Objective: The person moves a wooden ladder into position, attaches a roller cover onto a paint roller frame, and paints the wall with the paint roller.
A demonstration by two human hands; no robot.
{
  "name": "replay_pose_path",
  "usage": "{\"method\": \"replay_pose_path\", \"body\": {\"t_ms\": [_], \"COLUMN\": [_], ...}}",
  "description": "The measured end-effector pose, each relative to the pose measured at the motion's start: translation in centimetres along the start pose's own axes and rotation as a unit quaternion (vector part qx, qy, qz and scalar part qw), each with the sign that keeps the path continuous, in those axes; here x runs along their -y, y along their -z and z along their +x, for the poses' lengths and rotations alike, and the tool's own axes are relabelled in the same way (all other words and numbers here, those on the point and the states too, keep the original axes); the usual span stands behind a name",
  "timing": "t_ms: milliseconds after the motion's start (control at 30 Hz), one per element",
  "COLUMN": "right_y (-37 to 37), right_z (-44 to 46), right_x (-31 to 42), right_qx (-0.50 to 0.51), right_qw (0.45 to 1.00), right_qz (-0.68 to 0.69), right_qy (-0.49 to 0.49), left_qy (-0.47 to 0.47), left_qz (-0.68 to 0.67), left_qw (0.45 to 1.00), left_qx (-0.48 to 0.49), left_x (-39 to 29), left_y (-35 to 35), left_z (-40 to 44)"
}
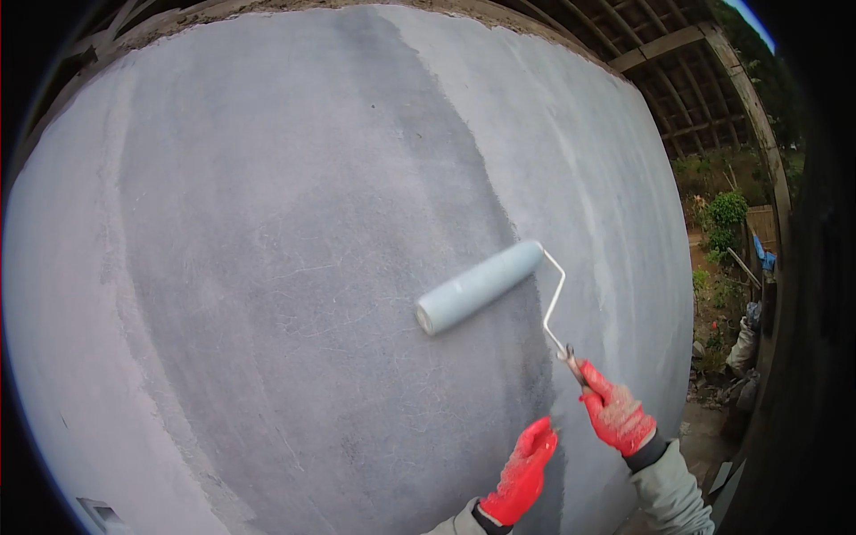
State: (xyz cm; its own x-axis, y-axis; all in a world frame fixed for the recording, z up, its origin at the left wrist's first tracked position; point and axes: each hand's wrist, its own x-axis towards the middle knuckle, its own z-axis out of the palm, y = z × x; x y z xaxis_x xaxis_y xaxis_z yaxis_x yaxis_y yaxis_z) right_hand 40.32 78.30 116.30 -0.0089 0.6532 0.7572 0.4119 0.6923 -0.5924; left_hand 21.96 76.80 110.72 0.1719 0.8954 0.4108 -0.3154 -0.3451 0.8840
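Note:
My right hand (617, 412), in a red glove, is wrapped round the handle of a paint roller (481, 287). The roller's pale sleeve lies tilted against the grey wall (294, 267), its right end higher, and a bent white metal frame joins it to the handle. My left hand (522, 473), also in a red glove, is below and left of the right one, near the wall and apart from the roller. Its fingers point up and are pressed together; whether they hold anything is hidden. A darker band of wall lies behind the roller, with lighter bands on both sides.
A wooden roof frame (669, 46) runs above the wall. Past the wall's right edge are green plants (724, 214), a blue item (763, 253), pale sacks (743, 346) and a wooden post. A small box opening (100, 513) is set low in the wall at left.

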Motion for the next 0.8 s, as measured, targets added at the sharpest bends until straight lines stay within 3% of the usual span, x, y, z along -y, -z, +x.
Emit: {"method": "replay_pose_path", "body": {"t_ms": [133,167,200,333,467,567,600,633,800], "right_y": [1.2,1.4,2.1,2.9,2.5,0.4,-0.1,-0.9,-0.5], "right_z": [12.6,16.3,19.3,27.0,25.5,18.8,15.8,12.9,6.6], "right_x": [7.2,9.0,12.5,20.8,20.1,12.9,10.4,7.6,5.6], "right_qx": [-0.070,-0.104,-0.091,-0.135,-0.108,-0.111,-0.078,-0.107,-0.033], "right_qw": [0.990,0.982,0.990,0.980,0.984,0.982,0.990,0.979,0.997], "right_qz": [0.044,-0.014,-0.032,-0.071,-0.052,-0.012,0.040,0.008,0.009], "right_qy": [0.118,0.155,0.106,0.126,0.131,0.149,0.109,0.175,0.067], "left_qy": [0.001,-0.013,-0.014,-0.045,-0.057,-0.045,-0.050,-0.046,-0.002], "left_qz": [0.012,-0.013,-0.013,0.021,0.028,0.029,0.029,0.019,0.029], "left_qw": [1.000,1.000,1.000,0.998,0.997,0.998,0.998,0.999,0.999], "left_qx": [0.004,-0.009,-0.011,-0.024,-0.036,-0.016,-0.015,-0.004,0.019], "left_x": [-4.3,-5.4,-6.2,-9.3,-10.7,-11.6,-12.0,-12.4,-13.5], "left_y": [0.4,0.4,0.8,1.8,2.6,3.4,3.6,3.7,4.5], "left_z": [-3.5,-4.2,-4.4,-5.3,-6.4,-7.9,-8.4,-9.1,-11.0]}}
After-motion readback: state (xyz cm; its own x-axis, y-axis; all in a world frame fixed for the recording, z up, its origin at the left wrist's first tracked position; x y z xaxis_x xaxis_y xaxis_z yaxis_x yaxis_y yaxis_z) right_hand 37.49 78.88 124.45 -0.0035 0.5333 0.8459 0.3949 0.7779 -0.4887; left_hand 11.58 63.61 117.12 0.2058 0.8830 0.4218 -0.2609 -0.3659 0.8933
